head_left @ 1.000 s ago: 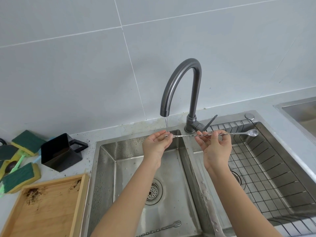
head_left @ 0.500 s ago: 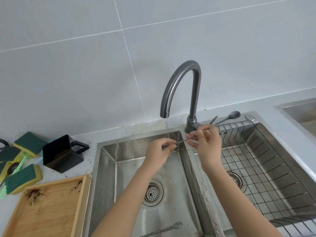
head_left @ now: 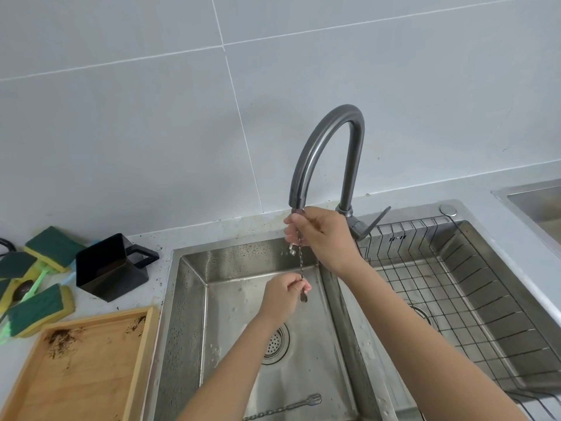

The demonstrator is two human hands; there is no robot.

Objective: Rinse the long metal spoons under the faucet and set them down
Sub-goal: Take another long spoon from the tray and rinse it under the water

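Right hand (head_left: 323, 238) has swung the spoon (head_left: 300, 265) upright beneath the faucet (head_left: 328, 153).

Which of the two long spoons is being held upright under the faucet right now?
The twisted-handle spoon gripped between the right hand above and the left hand below. The other spoon lies flat on the left basin's floor.

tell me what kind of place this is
Most likely a kitchen or drinks-prep wash area. There's a steel double sink under a curved faucet, a wire rack in the right basin, and scrub sponges on the counter by a tiled wall.
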